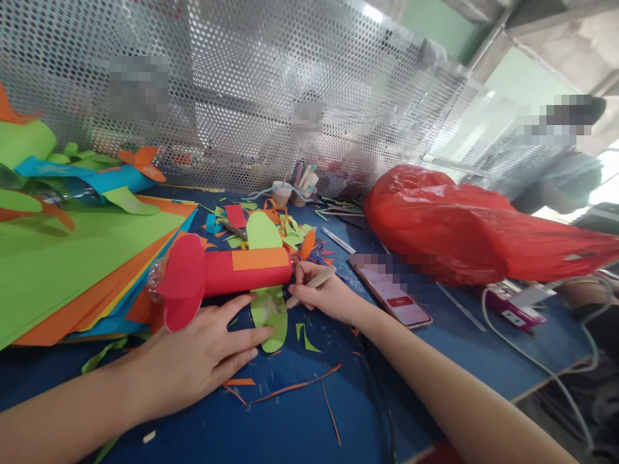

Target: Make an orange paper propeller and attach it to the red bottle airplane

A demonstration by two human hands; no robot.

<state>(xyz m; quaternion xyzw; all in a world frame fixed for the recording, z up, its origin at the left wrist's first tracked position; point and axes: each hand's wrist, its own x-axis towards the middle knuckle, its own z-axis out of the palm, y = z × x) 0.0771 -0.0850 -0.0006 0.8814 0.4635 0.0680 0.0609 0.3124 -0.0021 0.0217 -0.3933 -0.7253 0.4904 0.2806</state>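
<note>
A paper model plane with a red tube body [225,272] lies on the blue table, with an orange band [261,259] round it. Its red tail piece [182,277] is at the left, and a clear plastic end [155,281] shows behind that. One light green wing [264,231] points away from me; the nearer green wing [275,335] lies towards me and bears a pale star shape. My left hand [213,341] rests flat with fingers spread, fingertips on the nearer wing. In my right hand [314,293] is a pale marker pen [320,278], its tip at that wing's right edge.
Coloured paper sheets [91,264] and other paper planes [97,180] fill the left. Paper scraps [290,229] lie behind the model. At right are a phone [391,290], a red plastic bag [449,222] and a white cable [522,361]. A perforated metal screen [251,84] stands behind.
</note>
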